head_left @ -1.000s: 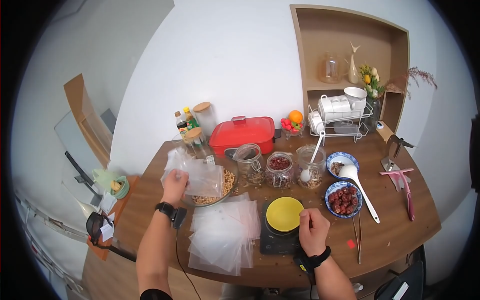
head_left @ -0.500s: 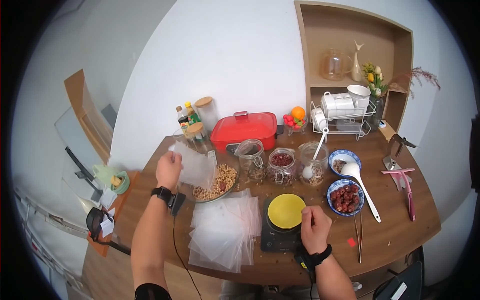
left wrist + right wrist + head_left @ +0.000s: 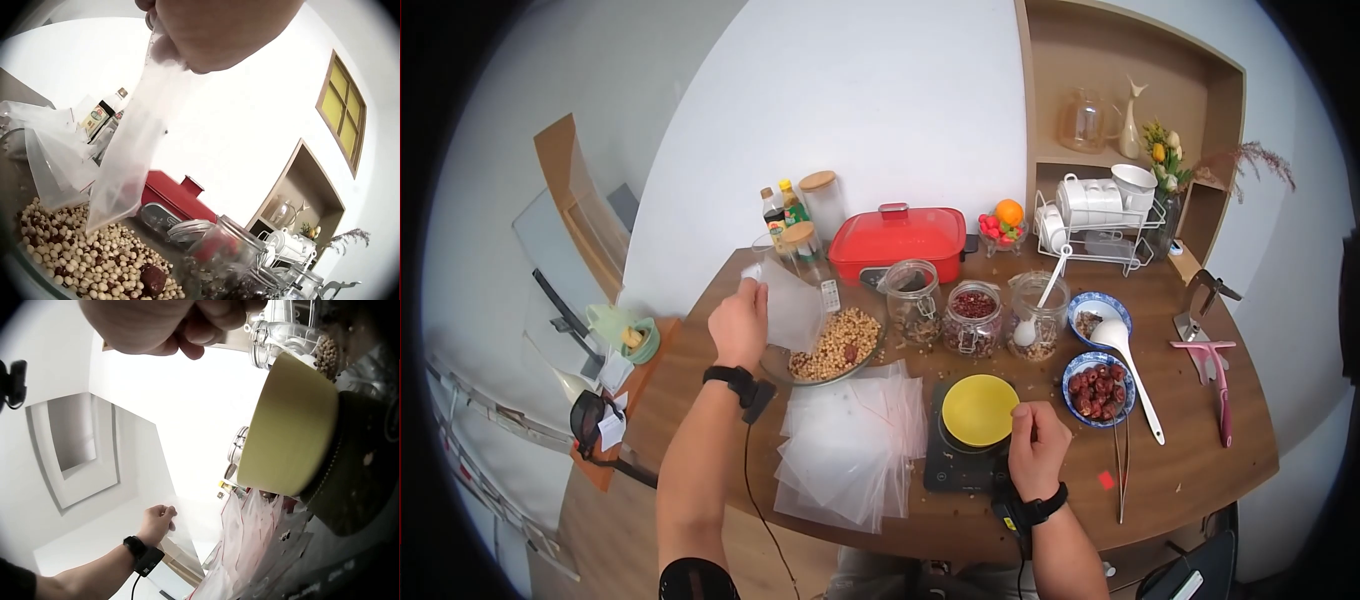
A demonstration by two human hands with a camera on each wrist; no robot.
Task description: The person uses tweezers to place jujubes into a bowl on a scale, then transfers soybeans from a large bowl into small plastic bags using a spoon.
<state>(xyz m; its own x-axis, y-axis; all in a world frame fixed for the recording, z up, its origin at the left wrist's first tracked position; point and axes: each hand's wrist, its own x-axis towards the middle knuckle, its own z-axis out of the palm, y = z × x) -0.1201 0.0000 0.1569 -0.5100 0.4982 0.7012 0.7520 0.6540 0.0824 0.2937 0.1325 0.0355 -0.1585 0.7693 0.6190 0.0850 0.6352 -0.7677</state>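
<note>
The left hand (image 3: pixel 738 325) pinches a clear plastic bag (image 3: pixel 795 310) by its upper edge, fingers bent in around the film. That bag hangs above the left part of the glass bowl (image 3: pixel 825 383), its lower corner just over or against the beans (image 3: pixel 840 338); whether it touches them I can't tell. The right hand (image 3: pixel 1038 448) is curled into a loose fist with no visible load, well to the right of the glass bowl.

The likeliest trouble is that low corner: if it swings or dips, it could drag through the beans and flick some over the rim onto the bench (image 3: pixel 1180 420). The hold is at one edge only, so such thin film could also slip loose or fold on itself. The cable (image 3: pixel 747 460) below the left wrist, on the near side of the glass bowl, might snag the stack of bags (image 3: pixel 840 440) if the arm sweeps right. The right hand is near enough to the yellow bowl (image 3: pixel 980 410), on the scale (image 3: pixel 945 475) right of the glass bowl, that a careless move could nudge it.

The held bag is milky, see-through and limp, apparently empty, its sides lying nearly flat together, so the layers may cling. It hangs at a slant, narrowing to a point at the bottom in the left wrist view. I can't make out whether its mouth is parted.
</note>
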